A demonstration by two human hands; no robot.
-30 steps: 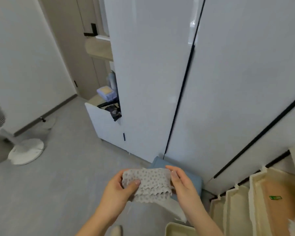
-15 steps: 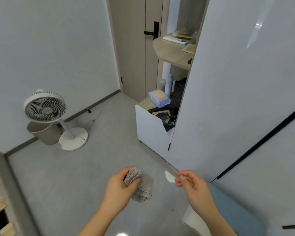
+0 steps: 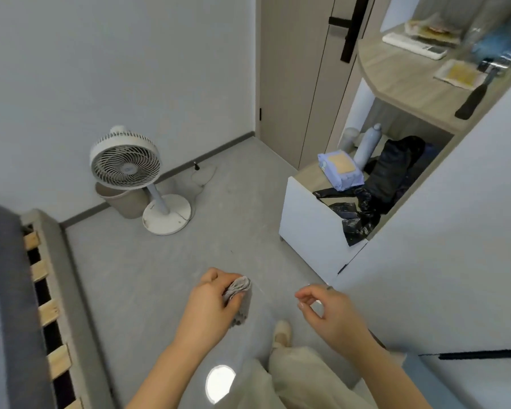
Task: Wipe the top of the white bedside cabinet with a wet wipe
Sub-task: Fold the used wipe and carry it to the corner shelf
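Wipe point(image 3: 239, 293) in hand comes first here: the left hand point(image 3: 211, 305) grips it bunched into a wad over the grey floor point(image 3: 233, 216), while the right hand point(image 3: 326, 308) hangs beside it with fingers loosely curled and thumb near forefinger, holding nothing I can make out. The white cabinet point(image 3: 310, 228) stands ahead to the right, well apart from both hands, its top partly taken up by a blue pack point(image 3: 340, 169), 2 bottles and crumpled black bags point(image 3: 363, 208). To my eye the step now is carrying the wipe over, and it would go best by shaking the wad out flat against the palm, approaching the bare front strip first, and shifting the pack aside with the free right hand so strokes run edge to edge.
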